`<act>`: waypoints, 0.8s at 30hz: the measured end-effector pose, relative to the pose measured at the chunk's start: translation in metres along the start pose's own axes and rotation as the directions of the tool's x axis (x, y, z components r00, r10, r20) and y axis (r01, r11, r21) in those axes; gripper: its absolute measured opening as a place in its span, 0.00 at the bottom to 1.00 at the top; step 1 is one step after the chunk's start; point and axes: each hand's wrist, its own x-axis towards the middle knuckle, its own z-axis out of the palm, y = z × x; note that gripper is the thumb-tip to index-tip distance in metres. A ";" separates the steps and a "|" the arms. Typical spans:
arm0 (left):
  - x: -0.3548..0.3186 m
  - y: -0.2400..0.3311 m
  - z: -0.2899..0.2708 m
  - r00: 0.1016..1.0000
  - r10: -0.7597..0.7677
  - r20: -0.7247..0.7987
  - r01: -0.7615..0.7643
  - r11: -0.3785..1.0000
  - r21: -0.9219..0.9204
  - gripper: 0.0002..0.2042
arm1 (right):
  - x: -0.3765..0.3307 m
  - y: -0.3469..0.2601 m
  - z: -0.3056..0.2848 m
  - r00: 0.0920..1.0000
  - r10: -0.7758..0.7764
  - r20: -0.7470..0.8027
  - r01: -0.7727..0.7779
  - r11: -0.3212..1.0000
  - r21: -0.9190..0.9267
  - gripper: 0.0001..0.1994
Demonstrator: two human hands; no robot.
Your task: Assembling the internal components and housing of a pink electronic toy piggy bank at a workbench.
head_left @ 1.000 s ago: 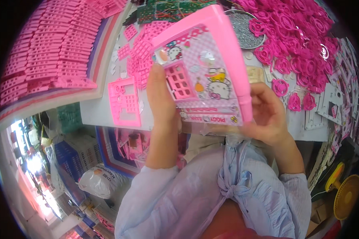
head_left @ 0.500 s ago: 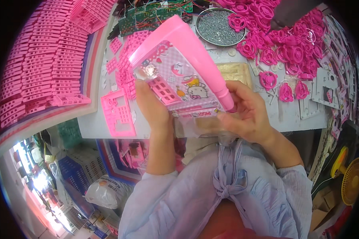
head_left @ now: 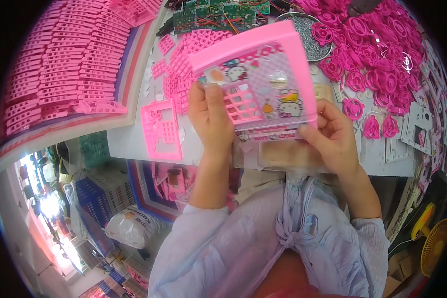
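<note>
Rows of pink plastic frames [head_left: 64, 69] fill the far left, with a blue crate [head_left: 95, 198] and a white sack [head_left: 131, 229] below them. Next along, we see a loose pink frame [head_left: 175, 124] lying flat on the pale worktop [head_left: 123, 141], then a scatter of small pink lattice grilles [head_left: 181, 62]. Our left hand [head_left: 211, 116] is closed on the left edge of a pink plastic housing [head_left: 270, 92], its thumb laid over the cartoon-printed front. Beyond the housing, we have green circuit boards [head_left: 223, 19] with thin wires. We hold the housing tilted above the worktop, its barred window towards our left hand. Silvery bits [head_left: 310, 42] sit behind its upper right corner. Our right hand [head_left: 335, 136] is partly curled round the lower right corner, thumb in front. Farther right, we see heaped magenta ring-shaped parts [head_left: 377, 64] and, lower down, a yellow fan [head_left: 438, 248].
</note>
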 end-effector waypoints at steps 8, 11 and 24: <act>0.028 0.007 0.004 0.994 -0.104 0.041 0.104 0.995 0.004 0.21 | -0.007 0.005 -0.004 0.997 -0.046 -0.066 0.045 0.999 -0.025 0.15; 0.031 0.018 0.009 0.994 -0.069 0.080 0.065 0.996 0.054 0.21 | -0.008 0.007 -0.006 0.992 -0.087 -0.091 0.088 0.996 0.012 0.15; -0.006 -0.026 0.000 0.909 0.308 0.281 -0.388 0.872 0.298 0.19 | 0.007 -0.014 -0.044 0.991 -0.129 -0.039 0.121 0.979 -0.165 0.13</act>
